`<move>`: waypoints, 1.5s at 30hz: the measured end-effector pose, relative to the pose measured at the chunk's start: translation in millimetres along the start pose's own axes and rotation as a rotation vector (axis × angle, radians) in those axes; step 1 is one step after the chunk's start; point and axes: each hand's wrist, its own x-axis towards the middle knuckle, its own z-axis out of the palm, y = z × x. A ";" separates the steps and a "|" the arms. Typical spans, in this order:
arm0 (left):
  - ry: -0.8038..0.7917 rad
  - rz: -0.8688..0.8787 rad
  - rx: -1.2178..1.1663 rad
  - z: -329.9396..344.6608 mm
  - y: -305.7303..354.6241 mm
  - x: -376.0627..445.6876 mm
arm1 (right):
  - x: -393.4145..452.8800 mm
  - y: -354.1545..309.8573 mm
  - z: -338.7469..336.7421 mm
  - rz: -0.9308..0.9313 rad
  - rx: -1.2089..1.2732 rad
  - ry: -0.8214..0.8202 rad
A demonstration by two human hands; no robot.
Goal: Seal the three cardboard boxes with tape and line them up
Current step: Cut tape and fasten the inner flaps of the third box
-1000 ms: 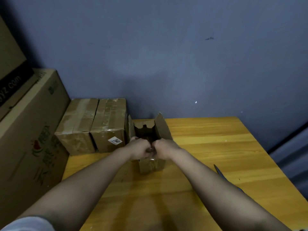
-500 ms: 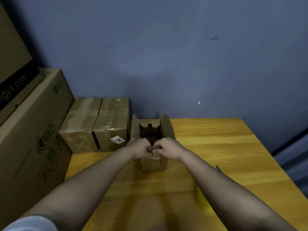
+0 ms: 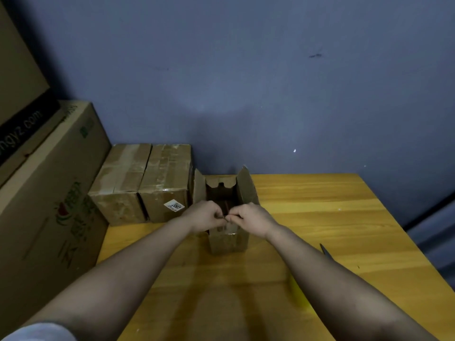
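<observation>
1. Open cardboard box [image 3: 227,238] at the wooden table's [image 3: 320,217] back left, side flaps upright.
2. Left hand [image 3: 202,216] and right hand [image 3: 251,217] meeting above its near edge, fingers curled, pinching something small and dark; cannot tell what.
3. Two taped boxes [image 3: 145,183] just left, side by side.
4. Large printed carton [image 3: 49,193] beyond.

Wooden table [image 3: 332,217] against a blue-grey wall [image 3: 246,82]; large printed carton [image 3: 49,193] at the left — another carton [image 3: 17,82] stacked on top; dark blade tip [image 3: 326,251] on the table.
</observation>
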 end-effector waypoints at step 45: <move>0.081 -0.009 0.279 41.7 30.5 -4.1 | -36.3 17.1 13.2 0.023 -0.228 -0.056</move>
